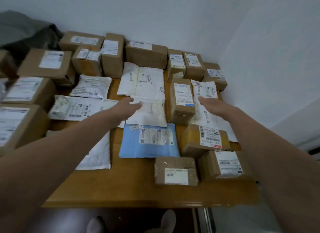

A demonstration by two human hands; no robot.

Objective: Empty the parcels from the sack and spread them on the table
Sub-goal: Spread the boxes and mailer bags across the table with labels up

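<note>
1. Head view, layout: parcels [175, 171] lie spread over most of the wooden table [121, 189]. A row of brown cartons [146, 54] lines the wall at 12 o'clock, flat mailers fill the middle, and a blue mailer [149, 141] sits toward 6 o'clock. A slumped dark grey cloth at 10 o'clock is probably the sack [26, 35]; no parcel shows in it.
2. Head view, hands: both arms reach toward 12 o'clock. The left hand [129, 105] is flat with its fingers stretched over the near end of the large white mailer [149, 83] and grasps nothing. The right hand [210, 102] is likewise spread and empty above the narrow white mailer [206, 90]. Whether either palm touches cannot be told. A tall carton [181, 97] stands between them.
3. Head view, handling: the mailers look soft, light and slick, so they should slide under a flat palm; to lift one, pinch an edge. The cartons look stiff and are best gripped across opposite sides.
</note>
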